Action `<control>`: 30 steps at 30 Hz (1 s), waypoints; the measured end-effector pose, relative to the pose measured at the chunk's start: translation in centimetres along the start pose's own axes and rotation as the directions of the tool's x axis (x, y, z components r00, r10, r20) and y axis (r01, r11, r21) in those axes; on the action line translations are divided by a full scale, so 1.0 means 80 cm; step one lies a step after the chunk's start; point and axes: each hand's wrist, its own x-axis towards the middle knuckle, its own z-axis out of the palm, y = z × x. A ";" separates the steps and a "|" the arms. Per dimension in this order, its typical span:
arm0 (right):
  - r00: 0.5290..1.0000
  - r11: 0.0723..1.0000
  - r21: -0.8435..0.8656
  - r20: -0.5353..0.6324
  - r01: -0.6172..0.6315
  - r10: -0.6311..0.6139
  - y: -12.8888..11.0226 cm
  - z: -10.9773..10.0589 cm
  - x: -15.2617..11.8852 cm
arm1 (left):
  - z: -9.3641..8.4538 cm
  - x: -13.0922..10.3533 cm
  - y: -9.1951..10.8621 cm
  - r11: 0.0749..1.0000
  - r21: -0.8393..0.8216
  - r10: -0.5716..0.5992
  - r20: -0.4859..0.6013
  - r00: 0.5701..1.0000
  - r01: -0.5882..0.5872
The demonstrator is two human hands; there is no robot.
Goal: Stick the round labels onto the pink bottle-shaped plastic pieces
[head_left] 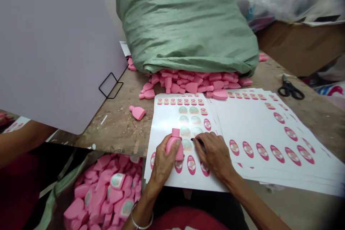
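Observation:
My left hand (166, 158) is wrapped round a small pink plastic bottle (175, 147), held upright with its cap at the top. The bottle is over a white sheet of stickers (164, 125) that carries pink oval labels and pale green rounded ones. Over the same sheet, my right hand (214, 154) pinches a small dark tool with a thin tip (192, 139). That tip points at the green stickers beside the bottle; most of the tool is hidden by my fingers, so its kind is unclear.
More sticker sheets (258, 125) lie to the right, with black scissors (291, 88) beyond. A green sack (185, 21) rests behind heaped pink bottles (191, 82). A lower-left sack holds bottles, some labelled (117, 180). A grey panel (54, 43) and another person's arm (29, 138) are left.

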 end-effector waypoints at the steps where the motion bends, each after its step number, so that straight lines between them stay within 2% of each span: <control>1: 1.000 1.000 0.016 0.008 0.004 -0.005 0.000 -0.001 0.001 | 0.000 0.000 0.000 1.000 0.023 0.009 -0.003 1.000 -0.009; 7: 0.998 0.993 0.114 0.051 0.019 -0.025 -0.004 -0.005 0.001 | -0.001 0.001 0.001 0.995 0.075 0.070 -0.010 0.998 -0.069; 12: 1.000 0.999 0.049 -0.006 -0.007 0.007 -0.005 -0.003 -0.002 | -0.001 0.001 -0.004 0.997 0.037 0.070 -0.006 0.998 -0.070; 15: 1.000 1.000 -0.001 0.027 -0.006 0.006 -0.003 -0.003 -0.002 | -0.002 0.000 -0.006 0.998 0.023 0.063 -0.017 0.998 -0.063; 20: 0.997 0.997 0.068 0.076 -0.027 0.022 -0.001 -0.004 -0.002 | -0.002 -0.001 -0.003 0.996 0.030 0.082 -0.033 0.996 -0.081; 26: 0.996 0.997 0.035 0.057 -0.072 0.070 -0.005 -0.002 0.000 | -0.001 0.000 -0.004 0.996 0.018 0.088 -0.024 0.996 -0.088; 30: 0.999 0.995 0.096 0.001 -0.036 0.036 -0.006 0.000 0.000 | -0.002 0.001 -0.005 0.997 0.001 0.074 -0.020 0.997 -0.074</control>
